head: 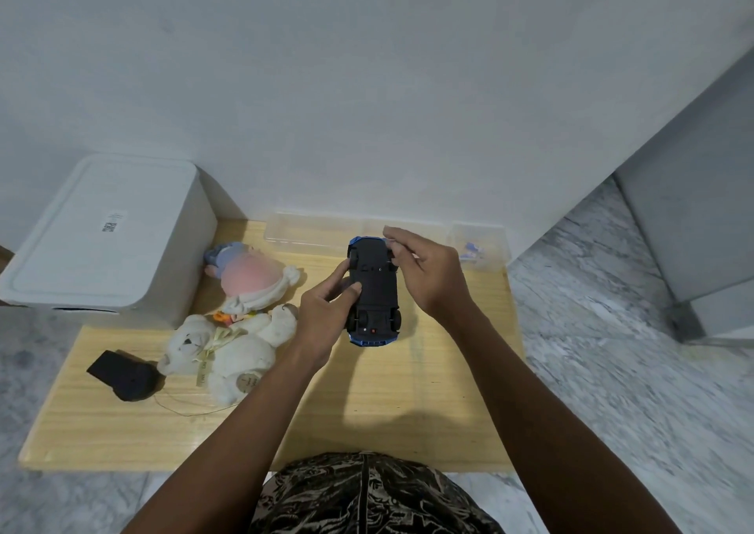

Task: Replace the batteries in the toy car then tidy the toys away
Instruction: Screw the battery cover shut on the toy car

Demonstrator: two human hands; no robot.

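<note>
Head view: the toy car [373,290] sits at frame centre, belly up, held above the worktop [428,390]. The likely slip is the car twisting loose if the battery cover is prised hard, since only one side is firmly gripped. The left hand [326,315] clasps the car's left flank, thumb pressed on the underside. The right hand [428,274] arches over the upper end, fingers [398,236] loosely curled at the front wheel; whether they pinch anything cannot be told.

1 toy car [374,288]; 2 plush toys [228,354]; 1 remote [124,375]; 1 white bin [102,235]; 2 clear containers [310,229]
</note>
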